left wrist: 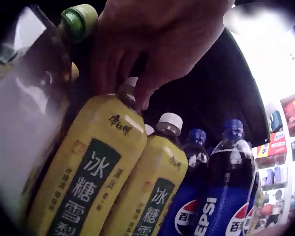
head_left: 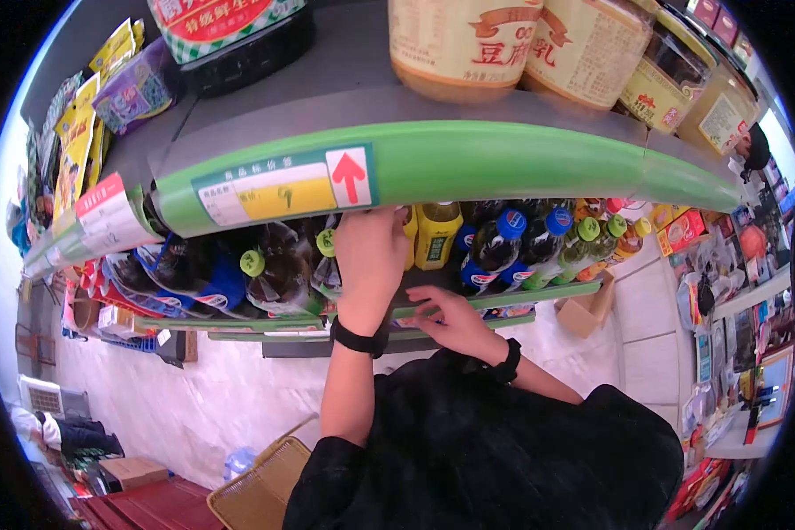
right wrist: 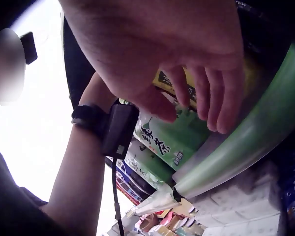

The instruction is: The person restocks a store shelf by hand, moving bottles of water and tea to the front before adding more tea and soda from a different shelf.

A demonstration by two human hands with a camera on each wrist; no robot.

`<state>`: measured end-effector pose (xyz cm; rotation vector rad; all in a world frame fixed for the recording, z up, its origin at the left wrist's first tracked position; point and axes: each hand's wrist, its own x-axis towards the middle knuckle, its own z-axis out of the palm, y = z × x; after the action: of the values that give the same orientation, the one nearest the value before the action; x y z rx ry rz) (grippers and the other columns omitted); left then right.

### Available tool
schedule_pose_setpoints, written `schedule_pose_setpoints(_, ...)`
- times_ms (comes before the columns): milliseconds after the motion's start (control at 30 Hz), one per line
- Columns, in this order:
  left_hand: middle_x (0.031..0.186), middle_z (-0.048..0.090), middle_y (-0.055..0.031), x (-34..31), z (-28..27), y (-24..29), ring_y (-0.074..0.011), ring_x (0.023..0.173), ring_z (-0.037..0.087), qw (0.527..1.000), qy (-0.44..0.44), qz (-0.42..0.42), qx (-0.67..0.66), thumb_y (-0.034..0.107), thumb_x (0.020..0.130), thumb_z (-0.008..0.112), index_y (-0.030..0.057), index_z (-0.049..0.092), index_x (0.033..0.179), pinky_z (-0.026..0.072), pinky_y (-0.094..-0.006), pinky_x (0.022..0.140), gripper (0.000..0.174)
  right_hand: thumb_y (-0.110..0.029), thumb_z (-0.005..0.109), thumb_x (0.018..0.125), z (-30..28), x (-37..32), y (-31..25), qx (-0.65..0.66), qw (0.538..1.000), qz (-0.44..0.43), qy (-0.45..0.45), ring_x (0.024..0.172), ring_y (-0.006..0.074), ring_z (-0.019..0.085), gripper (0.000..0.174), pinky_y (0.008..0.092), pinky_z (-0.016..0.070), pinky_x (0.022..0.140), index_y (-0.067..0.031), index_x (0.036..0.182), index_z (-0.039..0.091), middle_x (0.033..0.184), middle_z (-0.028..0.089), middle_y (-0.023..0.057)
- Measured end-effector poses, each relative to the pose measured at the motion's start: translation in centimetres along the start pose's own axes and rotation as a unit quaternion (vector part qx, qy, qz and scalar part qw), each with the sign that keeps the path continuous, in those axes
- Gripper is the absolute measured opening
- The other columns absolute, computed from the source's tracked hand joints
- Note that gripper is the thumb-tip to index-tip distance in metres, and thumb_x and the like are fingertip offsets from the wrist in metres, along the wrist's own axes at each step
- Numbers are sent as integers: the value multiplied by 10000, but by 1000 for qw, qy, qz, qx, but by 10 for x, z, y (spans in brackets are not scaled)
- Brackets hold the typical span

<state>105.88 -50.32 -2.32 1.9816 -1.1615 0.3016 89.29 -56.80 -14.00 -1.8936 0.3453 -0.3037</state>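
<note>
My left hand (head_left: 371, 265) reaches in under the upper shelf. In the left wrist view its thumb and fingers pinch the white cap (left wrist: 132, 82) of a yellow-labelled pear drink bottle (left wrist: 96, 162), which stands upright among its neighbours. A second pear drink bottle (left wrist: 160, 167) is right beside it. My right hand (head_left: 455, 322) hovers at the lower shelf's front edge, fingers loosely spread and holding nothing. Behind those fingers (right wrist: 201, 93) in the right wrist view are a yellow label and a green tea bottle (right wrist: 172, 132).
Pepsi bottles (head_left: 495, 247) stand right of the pear drinks, and green-capped bottles (head_left: 278, 265) to the left. Overhead, the upper shelf's green rail (head_left: 503, 163) runs across, with jars (head_left: 464, 49) above it. A cardboard box (head_left: 586, 305) and a woven basket (head_left: 269, 481) are lower down.
</note>
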Motion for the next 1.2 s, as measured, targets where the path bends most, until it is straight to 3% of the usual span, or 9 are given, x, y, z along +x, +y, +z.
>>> schedule_pose_setpoints(200, 977, 710, -212, 2, -8, 1, -422, 924, 668, 999, -34, -23, -2, 35, 844, 728, 21, 724, 1011, 521, -465, 766, 168, -100, 710, 911, -4, 8, -3, -52, 997, 18, 49, 1137, 286, 666, 590, 368, 608, 843, -72, 1457, 488, 1358, 584, 190)
schedule_pose_setpoints(500, 1059, 715, -187, -28, -53, 62, -363, 911, 681, 973, 175, 151, -28, -77, 786, 776, 33, 695, 960, 547, -399, 784, 221, -159, 753, 903, -2, 0, 11, 41, 998, 18, 34, 1171, 299, 653, 866, 371, 589, 867, -77, 1606, 254, 1434, 541, 212)
schedule_pose_setpoints(633, 1166, 718, -230, -63, -64, 93, -375, 970, 702, 974, 174, 140, -20, -78, 741, 830, 28, 541, 810, 567, -406, 833, 316, -203, 812, 857, -7, -8, 8, 98, 993, -6, 66, 1274, 320, 609, 1025, 402, 567, 961, -89, 1643, 164, 1462, 531, 217)
schedule_pose_setpoints(767, 1150, 717, -250, -102, -72, 118, -385, 939, 712, 986, 120, 116, -32, -34, 739, 866, 50, 447, 778, 572, -404, 792, 429, -239, 885, 773, -20, -22, 0, 39, 996, -82, -10, 1334, 312, 569, 1113, 417, 528, 1032, -102, 1644, 204, 1529, 500, 183)
schedule_pose_setpoints(800, 1144, 720, -245, -112, -71, 121, -383, 935, 713, 986, 113, 110, -47, -31, 736, 869, 53, 446, 774, 572, -403, 780, 432, -235, 897, 758, -19, -22, 21, -51, 983, -173, -33, 1331, 322, 565, 982, 416, 498, 1067, -90, 1572, 367, 1481, 544, 167)
schedule_pose_setpoints(833, 1139, 723, -240, -123, -66, 124, -381, 931, 714, 987, 108, 103, -61, -28, 733, 871, 57, 446, 769, 571, -402, 768, 435, -231, 902, 753, -23, -27, 21, -9, 984, -152, -87, 1332, 323, 562, 901, 421, 488, 1074, -79, 1508, 434, 1463, 556, 163)
schedule_pose_setpoints(900, 1121, 735, -196, -146, -57, 127, -345, 908, 718, 989, 110, 74, -66, 5, 731, 882, 63, 505, 774, 566, -399, 736, 383, -218, 914, 741, -34, -38, 11, -3, 977, -136, -165, 1292, 311, 593, 736, 418, 496, 1051, -59, 1356, 542, 1381, 608, 149)
schedule_pose_setpoints(1033, 1100, 740, -165, -209, -40, 140, -297, 911, 724, 990, 131, -43, -8, 54, 750, 889, 63, 641, 924, 572, -390, 761, 303, -206, 917, 730, -31, -53, 43, 18, 943, -107, -316, 1189, 303, 664, 713, 393, 530, 995, -75, 1347, 584, 1277, 674, 146)
schedule_pose_setpoints(1200, 1108, 742, -171, -291, -9, 188, -313, 980, 731, 927, 239, -286, 25, 50, 758, 879, 39, 689, 1053, 582, -380, 854, 352, -231, 925, 704, -35, -77, 59, -68, 904, -116, -407, 1126, 322, 695, 658, 395, 548, 970, -81, 1285, 654, 1228, 706, 147)
